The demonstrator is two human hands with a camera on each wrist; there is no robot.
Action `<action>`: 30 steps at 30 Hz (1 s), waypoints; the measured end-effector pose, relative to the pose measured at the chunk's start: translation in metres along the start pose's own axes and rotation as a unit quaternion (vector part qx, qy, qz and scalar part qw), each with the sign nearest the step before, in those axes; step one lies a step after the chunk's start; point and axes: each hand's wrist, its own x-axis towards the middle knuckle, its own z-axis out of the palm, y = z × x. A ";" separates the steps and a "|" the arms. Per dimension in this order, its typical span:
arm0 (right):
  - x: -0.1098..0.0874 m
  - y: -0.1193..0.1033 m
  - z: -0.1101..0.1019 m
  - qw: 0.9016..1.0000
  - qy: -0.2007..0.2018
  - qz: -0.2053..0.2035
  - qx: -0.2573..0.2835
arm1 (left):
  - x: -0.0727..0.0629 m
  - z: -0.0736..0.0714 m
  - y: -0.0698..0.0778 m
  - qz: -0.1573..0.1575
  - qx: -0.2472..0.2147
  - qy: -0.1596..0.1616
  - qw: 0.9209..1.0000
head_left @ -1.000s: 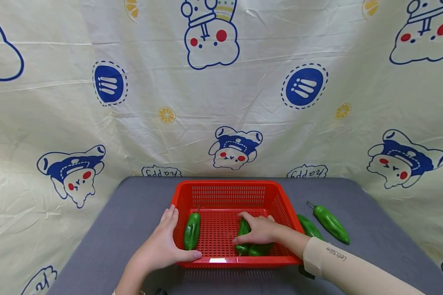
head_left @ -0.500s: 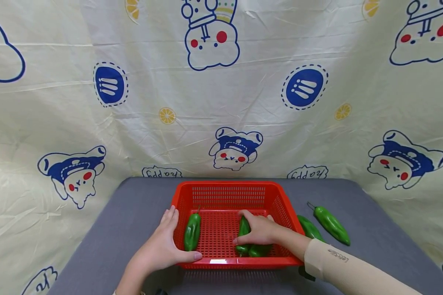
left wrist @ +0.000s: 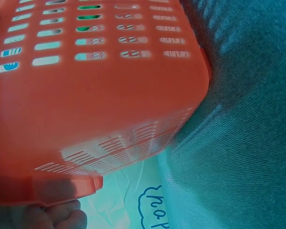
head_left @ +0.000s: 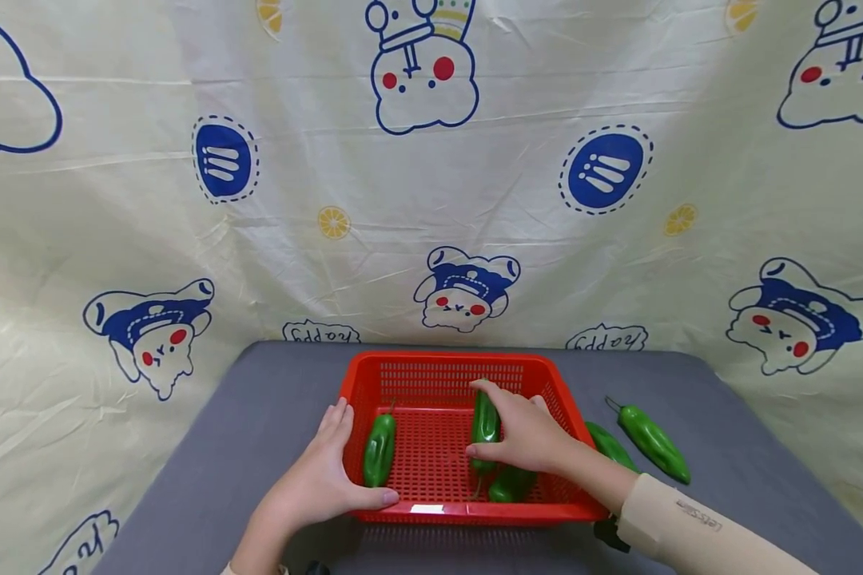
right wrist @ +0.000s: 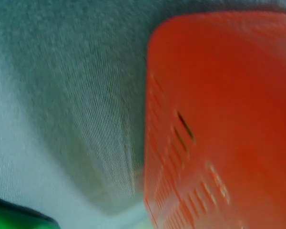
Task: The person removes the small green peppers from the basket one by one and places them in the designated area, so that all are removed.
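In the head view my left hand (head_left: 316, 471) holds the left front corner of a red plastic basket (head_left: 467, 513). Its thumb lies over the front rim and its fingers rest along the left side; a few fingers (left wrist: 66, 215) show beside the rim in the left wrist view. Inside the basket, my right hand (head_left: 525, 435) pinches a green chili pepper (head_left: 485, 423) between thumb and fingers, raised and stem toward me. Below it lies another green pepper (head_left: 512, 484), partly hidden by the hand. A third pepper (head_left: 379, 450) lies along the left wall.
Two more green peppers lie on the grey table (head_left: 266, 399) to the basket's right: a whole pepper (head_left: 654, 444) and a nearer pepper (head_left: 610, 445) partly covered by the basket and right forearm. A printed curtain (head_left: 273, 263) hangs behind the table.
My right hand has lifted the pepper from the basket floor, moving it slightly up and away from the front rim. The left hand stays on the corner. The head view shifts slightly.
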 end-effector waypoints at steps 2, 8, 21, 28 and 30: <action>-0.002 0.000 -0.008 1.000 0.009 -0.005 0.011 | 0.000 0.000 0.000 -0.001 0.000 0.001 1.000; -0.010 0.005 -0.029 0.997 0.031 -0.020 0.070 | 0.000 -0.001 0.001 -0.001 0.000 0.000 1.000; -0.033 0.032 -0.062 0.984 0.087 -0.024 0.150 | 0.000 -0.001 0.001 -0.004 0.001 -0.005 1.000; -0.046 0.046 -0.081 0.985 0.097 -0.012 0.140 | 0.000 -0.001 0.001 -0.003 -0.006 -0.003 1.000; -0.050 0.051 -0.087 0.985 0.101 -0.010 0.138 | 0.000 -0.001 0.002 -0.002 -0.007 -0.003 1.000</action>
